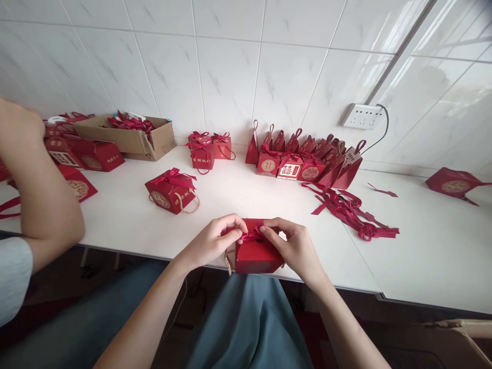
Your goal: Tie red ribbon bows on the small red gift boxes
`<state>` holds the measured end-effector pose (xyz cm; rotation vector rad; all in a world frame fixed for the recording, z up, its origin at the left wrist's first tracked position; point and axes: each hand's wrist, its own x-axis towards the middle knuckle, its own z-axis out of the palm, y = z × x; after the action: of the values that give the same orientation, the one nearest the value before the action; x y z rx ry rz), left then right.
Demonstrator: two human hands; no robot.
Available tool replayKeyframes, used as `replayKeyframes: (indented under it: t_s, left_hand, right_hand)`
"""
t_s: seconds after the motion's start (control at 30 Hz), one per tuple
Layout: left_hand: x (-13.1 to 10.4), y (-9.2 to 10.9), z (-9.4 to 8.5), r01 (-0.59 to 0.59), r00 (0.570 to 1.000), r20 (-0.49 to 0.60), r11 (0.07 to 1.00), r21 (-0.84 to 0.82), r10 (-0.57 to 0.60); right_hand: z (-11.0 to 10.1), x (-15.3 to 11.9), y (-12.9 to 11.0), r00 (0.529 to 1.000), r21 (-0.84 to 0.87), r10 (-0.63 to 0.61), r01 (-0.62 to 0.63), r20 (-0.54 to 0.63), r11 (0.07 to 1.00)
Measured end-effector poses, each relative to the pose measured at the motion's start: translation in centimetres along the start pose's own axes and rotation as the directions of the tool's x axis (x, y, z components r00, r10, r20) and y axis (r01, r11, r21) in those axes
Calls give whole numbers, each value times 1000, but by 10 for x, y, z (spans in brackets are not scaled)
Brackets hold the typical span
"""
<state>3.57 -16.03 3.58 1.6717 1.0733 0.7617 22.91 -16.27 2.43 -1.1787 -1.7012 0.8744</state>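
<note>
A red gift box [259, 259] with twisted rope handles sits at the table's front edge, right before me. Across its top lies a dark pink ribbon [251, 236] formed into a bow. My left hand [221, 236] pinches the bow's left side between thumb and fingers. On the other side, my right hand [286, 238] closes thumb and forefinger on the ribbon near the knot. Both hands rest close against the box, partly covering its upper edges. A finished-looking box [165, 195] with a bow and rope handle stands to the left.
Loose ribbons [349, 210] lie in a heap to the right. Against the wall are rows of red boxes [290, 164] and a cardboard box [154, 138] of ribbons. A co-worker's arm [49, 200] reaches in at left. A power strip [363, 117] hangs on the wall.
</note>
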Motion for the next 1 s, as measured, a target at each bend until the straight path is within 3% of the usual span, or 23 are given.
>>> replayKeyframes:
  t_s: [0.1, 0.37, 0.53, 0.63, 0.8, 1.0]
  left_hand:
    - [-3, 4, -2, 10, 1000, -13, 996, 88, -9]
    - [-11, 9, -5, -112, 991, -15, 908, 404, 129]
    - [-9, 11, -7, -147, 974, -57, 798, 585, 221]
    - [-7, 16, -9, -207, 962, -21, 778, 593, 271]
    - [2, 20, -6, -265, 956, 30, 811, 522, 293]
    - [13, 14, 2, -202, 976, 1, 904, 378, 218]
  right_hand:
    - [6, 1, 0, 998, -36, -16, 13, -68, 999]
    - [5, -1, 4, 988, -95, -157, 157, 11, 983]
    - [8, -1, 5, 996, -101, -67, 61, -63, 993]
    - [9, -1, 5, 995, -88, 15, -23, -95, 996]
    - [11, -1, 5, 996, -6, 23, -23, -88, 1000]
    - [13, -1, 7, 993, 99, 51, -41, -104, 994]
